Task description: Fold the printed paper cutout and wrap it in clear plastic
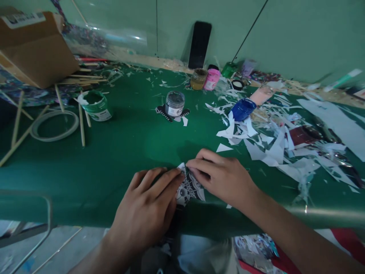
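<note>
A small black-and-white patterned paper piece (184,190) lies at the table's front edge, between my two hands. My left hand (151,198) presses on its left side, fingers together and bent over it, with the thumb mostly hidden. The fingertips of my right hand (219,173) are pinched at the paper's upper right edge, close to a white corner that sticks up. Farther back, a jar of dark grey paint (175,104) stands on another black-and-white cut piece (164,113).
An open green paint jar (95,105), a clear ring (54,125) and wooden sticks (82,127) lie left, before a cardboard box (37,49). White paper scraps (273,150) and a blue jar (243,109) spread right. A phone (200,45) leans on the back wall.
</note>
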Demonstrator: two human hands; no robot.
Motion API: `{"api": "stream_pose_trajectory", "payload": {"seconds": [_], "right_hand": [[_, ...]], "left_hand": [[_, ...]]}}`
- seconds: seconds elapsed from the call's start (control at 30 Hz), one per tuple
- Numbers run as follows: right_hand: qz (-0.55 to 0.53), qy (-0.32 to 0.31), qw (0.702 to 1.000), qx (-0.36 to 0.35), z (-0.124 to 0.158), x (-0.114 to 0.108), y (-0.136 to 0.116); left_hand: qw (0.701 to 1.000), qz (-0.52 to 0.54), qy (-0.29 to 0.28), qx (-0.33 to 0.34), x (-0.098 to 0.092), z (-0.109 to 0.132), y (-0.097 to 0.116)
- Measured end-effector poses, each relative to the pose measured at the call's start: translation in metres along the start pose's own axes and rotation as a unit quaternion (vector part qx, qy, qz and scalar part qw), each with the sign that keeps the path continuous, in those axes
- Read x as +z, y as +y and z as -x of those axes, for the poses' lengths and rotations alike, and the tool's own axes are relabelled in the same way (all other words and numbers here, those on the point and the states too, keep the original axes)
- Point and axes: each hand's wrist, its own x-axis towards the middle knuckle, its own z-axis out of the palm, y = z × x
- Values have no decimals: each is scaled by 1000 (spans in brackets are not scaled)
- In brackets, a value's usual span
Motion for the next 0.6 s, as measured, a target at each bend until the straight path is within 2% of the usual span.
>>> {"api": "stream_pose_trajectory", "payload": {"seconds": [0.37,0.6], "right_hand": [[91,-35,995,-31,0,-7,-2],[123,-69,989,37,3,-11,-19]], "left_hand": [[1000,-6,0,-2,1,0,-1],[999,-27,35,-3,5,0,5]]}}
